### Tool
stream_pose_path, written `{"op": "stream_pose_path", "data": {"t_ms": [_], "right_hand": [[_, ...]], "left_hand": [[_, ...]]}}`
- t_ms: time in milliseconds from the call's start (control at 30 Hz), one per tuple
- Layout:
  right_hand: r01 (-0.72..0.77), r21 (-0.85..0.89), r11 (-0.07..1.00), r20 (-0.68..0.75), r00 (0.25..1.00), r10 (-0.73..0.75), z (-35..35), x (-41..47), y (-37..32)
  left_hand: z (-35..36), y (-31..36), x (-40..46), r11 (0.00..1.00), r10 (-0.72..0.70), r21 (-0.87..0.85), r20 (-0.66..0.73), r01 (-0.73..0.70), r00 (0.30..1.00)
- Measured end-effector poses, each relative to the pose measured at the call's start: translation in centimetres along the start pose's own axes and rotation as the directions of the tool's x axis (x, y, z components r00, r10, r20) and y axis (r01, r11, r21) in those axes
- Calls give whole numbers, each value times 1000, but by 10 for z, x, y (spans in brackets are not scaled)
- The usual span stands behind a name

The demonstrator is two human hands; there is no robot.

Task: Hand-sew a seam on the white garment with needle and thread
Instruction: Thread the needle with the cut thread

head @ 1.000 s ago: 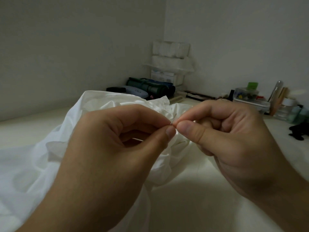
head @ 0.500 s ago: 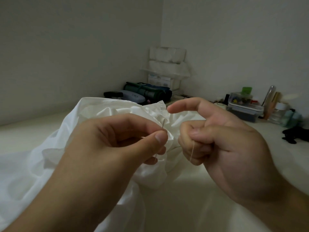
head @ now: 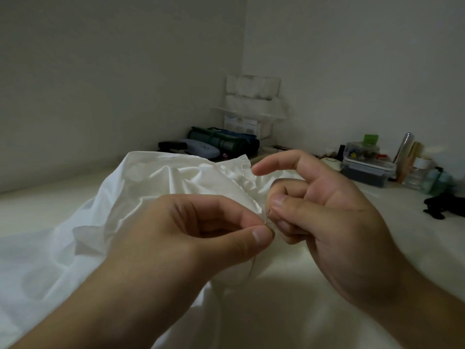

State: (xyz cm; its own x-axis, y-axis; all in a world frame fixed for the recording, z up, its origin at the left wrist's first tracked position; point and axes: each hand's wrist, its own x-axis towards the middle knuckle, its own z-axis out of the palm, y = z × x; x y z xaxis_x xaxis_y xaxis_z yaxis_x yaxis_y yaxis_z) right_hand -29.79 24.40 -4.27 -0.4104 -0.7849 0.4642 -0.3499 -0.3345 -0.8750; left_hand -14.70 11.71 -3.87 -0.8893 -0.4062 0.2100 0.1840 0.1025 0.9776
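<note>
Clear lidded box [head: 367,164] by the wall holds small colourful items.

Your left hand [head: 201,230] pinches a thin metal needle [head: 268,216] and a fold of the crumpled white cloth garment [head: 156,187] between thumb and forefinger. Your right hand [head: 327,217] touches the needle with thumb and curled fingers, its forefinger [head: 276,163] pointing out straight.

Far corner: stacked white plastic-wrapped packs [head: 253,96], rolled dark green mat [head: 221,142], pale oval case [head: 201,150] beside it. Along right wall: clear lidded plastic box [head: 368,170], small clear jar [head: 419,172], black cloth lump [head: 441,206] on pale table [head: 402,222].
</note>
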Motion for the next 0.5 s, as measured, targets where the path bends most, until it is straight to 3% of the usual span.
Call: {"op": "stream_pose_path", "data": {"t_ms": [300, 500], "right_hand": [[34, -83, 996, -10, 999, -35, 0, -1, 1], [64, -137, 989, 49, 997, -58, 3, 0, 1]], "left_hand": [[4, 6, -2, 998, 56, 43, -167, -49, 984], [4, 7, -3, 994, 84, 90, -190, -68, 978]]}}
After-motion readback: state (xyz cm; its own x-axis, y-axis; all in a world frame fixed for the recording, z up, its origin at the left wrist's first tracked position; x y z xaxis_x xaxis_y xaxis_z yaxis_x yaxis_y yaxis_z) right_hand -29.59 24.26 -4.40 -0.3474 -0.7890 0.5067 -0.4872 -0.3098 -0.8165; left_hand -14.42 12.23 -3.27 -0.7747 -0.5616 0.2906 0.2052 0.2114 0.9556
